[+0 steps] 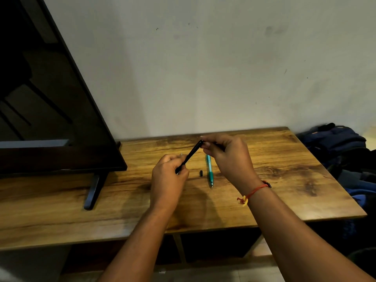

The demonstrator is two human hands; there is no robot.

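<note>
well, black pen (190,156) held over wooden table (284,180) by wall (203,78)

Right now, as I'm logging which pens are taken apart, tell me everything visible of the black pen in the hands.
The black pen is a slim, straight, dark tube, plastic by its look. It is held tilted above the wooden table, upper end away and rightward. The left hand grips its lower end; the right hand pinches its upper end.
</note>
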